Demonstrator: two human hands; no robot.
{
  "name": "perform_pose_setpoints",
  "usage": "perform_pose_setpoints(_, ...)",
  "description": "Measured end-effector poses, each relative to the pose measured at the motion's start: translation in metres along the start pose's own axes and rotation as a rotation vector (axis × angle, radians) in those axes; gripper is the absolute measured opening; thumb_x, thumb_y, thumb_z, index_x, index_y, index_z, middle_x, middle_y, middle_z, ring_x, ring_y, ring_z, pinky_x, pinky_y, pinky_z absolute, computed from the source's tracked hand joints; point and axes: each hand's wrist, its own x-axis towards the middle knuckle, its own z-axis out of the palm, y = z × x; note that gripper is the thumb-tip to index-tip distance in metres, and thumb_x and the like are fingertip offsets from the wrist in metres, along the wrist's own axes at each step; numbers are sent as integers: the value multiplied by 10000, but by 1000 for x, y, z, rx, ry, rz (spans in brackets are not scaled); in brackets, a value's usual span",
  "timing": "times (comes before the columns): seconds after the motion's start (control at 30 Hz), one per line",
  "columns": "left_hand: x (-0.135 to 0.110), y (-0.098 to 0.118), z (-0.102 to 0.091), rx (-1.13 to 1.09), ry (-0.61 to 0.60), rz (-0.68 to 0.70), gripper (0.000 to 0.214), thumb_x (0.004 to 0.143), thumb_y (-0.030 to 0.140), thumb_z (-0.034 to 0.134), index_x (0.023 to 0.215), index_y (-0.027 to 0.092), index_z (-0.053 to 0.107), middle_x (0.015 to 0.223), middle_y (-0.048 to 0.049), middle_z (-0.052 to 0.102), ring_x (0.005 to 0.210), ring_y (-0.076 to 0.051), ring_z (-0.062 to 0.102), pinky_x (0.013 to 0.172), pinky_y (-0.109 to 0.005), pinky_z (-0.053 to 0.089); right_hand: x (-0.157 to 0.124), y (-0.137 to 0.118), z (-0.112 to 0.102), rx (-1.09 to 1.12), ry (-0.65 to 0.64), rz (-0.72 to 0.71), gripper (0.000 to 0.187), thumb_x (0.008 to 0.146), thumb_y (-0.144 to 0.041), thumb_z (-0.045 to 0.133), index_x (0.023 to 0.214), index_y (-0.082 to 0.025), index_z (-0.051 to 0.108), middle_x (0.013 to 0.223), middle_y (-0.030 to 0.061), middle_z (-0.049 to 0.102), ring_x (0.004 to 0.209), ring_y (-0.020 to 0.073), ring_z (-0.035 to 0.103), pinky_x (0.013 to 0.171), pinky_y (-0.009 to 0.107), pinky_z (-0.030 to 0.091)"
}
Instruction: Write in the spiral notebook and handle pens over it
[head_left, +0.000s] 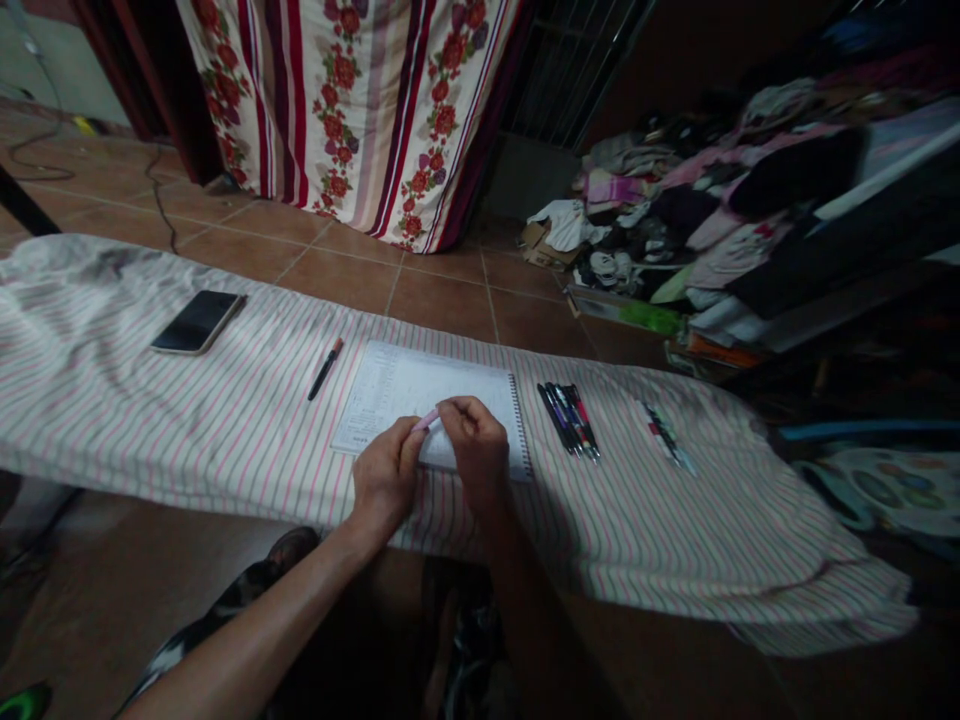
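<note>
Both hands meet over the lower part of an open spiral notebook (450, 375), pinching a slim pink and white pen (426, 420) between them. My left hand (384, 470) grips its pink end between thumb and fingers. On the other end, my right hand (476, 440) has its fingers closed, hiding the tip. Left of the notebook lies a dark pen (325, 370) with an orange end. A bundle of several pens (568, 420) rests just right of the spiral binding.
Striped cloth (262, 420) covers the long table. A phone (198, 322) lies at its left, and a few more pens (666, 436) lie at the right. Beyond the table are a floral curtain (360, 110) and a heap of clothes (697, 190).
</note>
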Motion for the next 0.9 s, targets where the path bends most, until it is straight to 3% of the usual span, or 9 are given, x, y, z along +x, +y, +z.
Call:
perform_pose_setpoints(0.1,2,-2,0,-132,-45,-26,281,883,361,359,933,227,602,751,14,638,716,-151,579,644,-236,418,1,-2,-4,124,-91,72,273,731,-379,551,874,-185,678,638,-18,598,596,121,516,573,240,400)
perform_pose_setpoints(0.2,3,-4,2,-232,-84,-24,285,868,390,379,935,225,602,724,19,617,701,-151,561,634,-235,406,0,-3,-6,167,-150,75,253,718,-347,587,880,-186,694,732,4,646,647,123,538,622,246,417)
perform_pose_setpoints(0.4,10,-5,-1,-432,-194,-45,270,824,361,428,971,189,576,680,28,529,660,-139,492,623,-238,380,2,-5,-8,167,-109,97,209,708,-338,610,809,-179,701,708,-1,654,642,121,535,616,241,416)
perform_pose_setpoints(0.53,12,-4,-6,-553,-280,-85,189,773,253,436,868,160,570,679,17,530,662,-139,491,645,-246,384,8,-2,-11,189,-68,84,213,694,-346,620,801,-180,701,703,-2,644,634,117,523,597,236,409)
perform_pose_setpoints(0.67,11,-8,-5,-523,-342,-46,231,796,258,421,921,149,582,851,-38,613,779,-166,541,733,-276,407,12,1,-17,172,-51,81,234,694,-362,618,815,-180,702,748,15,652,644,124,523,602,246,411)
perform_pose_setpoints(0.9,11,-16,0,-337,-253,123,228,832,268,444,977,161,583,964,-73,622,930,-198,556,850,-317,406,14,5,-22,207,-73,66,239,693,-359,623,831,-179,699,723,8,636,582,103,481,579,244,396)
